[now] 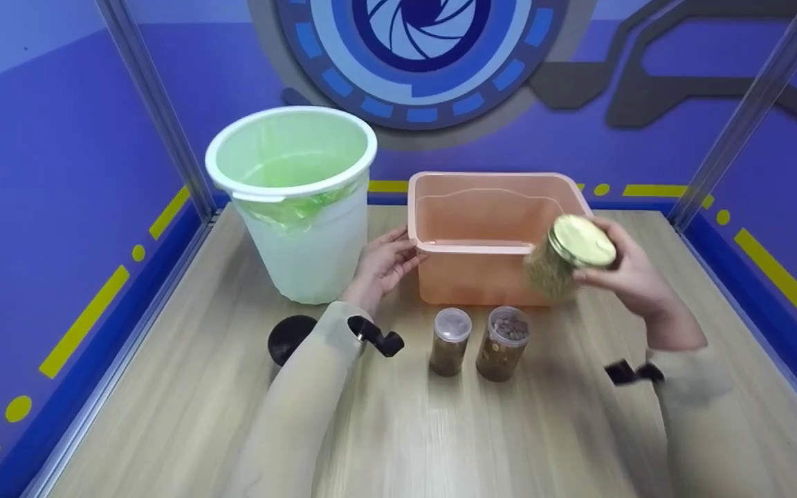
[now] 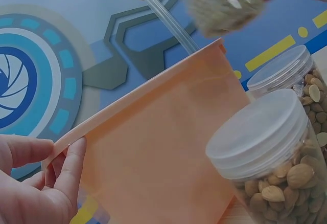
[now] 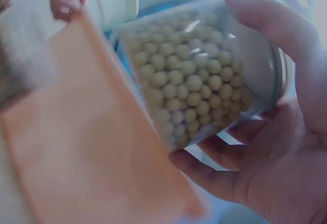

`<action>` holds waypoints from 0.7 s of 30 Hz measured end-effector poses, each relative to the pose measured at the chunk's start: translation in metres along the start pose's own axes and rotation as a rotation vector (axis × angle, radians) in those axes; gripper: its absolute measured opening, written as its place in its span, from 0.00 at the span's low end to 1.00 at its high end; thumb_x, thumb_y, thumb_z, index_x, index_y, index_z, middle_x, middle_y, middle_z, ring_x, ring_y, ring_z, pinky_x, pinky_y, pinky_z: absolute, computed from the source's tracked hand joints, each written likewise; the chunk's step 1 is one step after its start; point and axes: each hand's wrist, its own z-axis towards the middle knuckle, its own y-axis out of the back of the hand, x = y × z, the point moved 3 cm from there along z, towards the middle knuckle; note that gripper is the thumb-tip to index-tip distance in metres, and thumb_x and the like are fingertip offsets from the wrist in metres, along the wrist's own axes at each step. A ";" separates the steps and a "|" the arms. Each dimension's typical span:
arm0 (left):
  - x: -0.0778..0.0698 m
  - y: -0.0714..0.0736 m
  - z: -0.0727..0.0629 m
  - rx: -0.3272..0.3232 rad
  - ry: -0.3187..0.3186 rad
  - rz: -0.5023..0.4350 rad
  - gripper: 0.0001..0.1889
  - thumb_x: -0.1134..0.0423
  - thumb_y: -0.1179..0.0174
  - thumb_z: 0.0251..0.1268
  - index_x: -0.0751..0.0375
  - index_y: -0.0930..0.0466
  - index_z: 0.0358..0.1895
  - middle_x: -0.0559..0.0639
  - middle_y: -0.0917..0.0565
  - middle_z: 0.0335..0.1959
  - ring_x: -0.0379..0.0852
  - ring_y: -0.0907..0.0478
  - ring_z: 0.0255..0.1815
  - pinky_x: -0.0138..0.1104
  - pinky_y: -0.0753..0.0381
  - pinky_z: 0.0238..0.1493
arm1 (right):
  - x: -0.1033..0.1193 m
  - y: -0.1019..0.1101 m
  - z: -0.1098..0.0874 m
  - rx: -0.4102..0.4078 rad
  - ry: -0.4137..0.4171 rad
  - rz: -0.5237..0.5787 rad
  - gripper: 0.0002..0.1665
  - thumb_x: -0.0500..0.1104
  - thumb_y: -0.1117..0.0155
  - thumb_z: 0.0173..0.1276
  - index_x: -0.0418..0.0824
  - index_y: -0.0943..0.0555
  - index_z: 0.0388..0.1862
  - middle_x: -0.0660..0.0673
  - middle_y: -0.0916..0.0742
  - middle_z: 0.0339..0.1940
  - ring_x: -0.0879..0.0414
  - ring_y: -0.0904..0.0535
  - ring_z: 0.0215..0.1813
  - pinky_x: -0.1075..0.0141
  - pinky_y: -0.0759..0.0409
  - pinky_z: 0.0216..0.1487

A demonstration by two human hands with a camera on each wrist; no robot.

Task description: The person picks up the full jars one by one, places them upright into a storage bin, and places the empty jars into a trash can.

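Head view, right of centre: a clear jar [image 1: 553,268] with a gold lid [image 1: 584,241] is held up, tilted, against the front right corner of an orange bin [image 1: 485,280]; whether jar and bin touch cannot be told. Packed with round pale beans [image 3: 189,83], the jar will probably feel fairly heavy and stiff, with a smooth, shiny wall that could slide in dry fingers. Glass or plastic is hard to tell, so it is best treated as breakable. A good hold seems to be round the body just below the lid, thumb facing fingers.

Right hand [image 1: 630,273]: its grip is clamped on the jar near the lidded end, digits on both sides, the base pointing lower left in the frame. That forearm reaches up from the lower right, the wrist bent inward.

Left hand [image 1: 386,261]: its grip pinches the bin's rim at the front left corner. The bin looks thin and light, so steadying it there makes sense. That forearm slants up from the lower middle, past a black round object [image 1: 290,337].

Two lidded nut jars, one slimmer [image 1: 448,353] and one wider [image 1: 501,356], stand on the surface [image 1: 398,443] below the bin.
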 end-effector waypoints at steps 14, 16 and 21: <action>-0.001 -0.002 0.000 -0.009 0.017 0.010 0.28 0.78 0.42 0.70 0.65 0.29 0.73 0.65 0.21 0.68 0.52 0.15 0.51 0.40 0.11 0.57 | -0.019 -0.086 0.151 0.100 -0.206 -0.256 0.54 0.32 0.21 0.55 0.35 0.41 0.77 0.32 0.27 0.72 0.41 0.28 0.71 0.50 0.29 0.78; -0.002 -0.002 0.000 -0.008 0.016 0.011 0.29 0.78 0.42 0.70 0.65 0.30 0.74 0.65 0.22 0.69 0.52 0.15 0.51 0.40 0.11 0.57 | -0.032 -0.094 0.157 0.128 -0.240 -0.290 0.54 0.33 0.22 0.55 0.34 0.41 0.78 0.32 0.26 0.71 0.40 0.27 0.70 0.50 0.28 0.77; -0.001 -0.001 0.002 0.000 0.006 -0.008 0.29 0.80 0.43 0.70 0.67 0.30 0.74 0.68 0.22 0.67 0.50 0.16 0.45 0.40 0.10 0.54 | -0.060 -0.108 0.164 0.300 -0.307 -0.486 0.46 0.37 0.25 0.57 0.32 0.36 0.72 0.33 0.22 0.64 0.43 0.24 0.61 0.55 0.23 0.67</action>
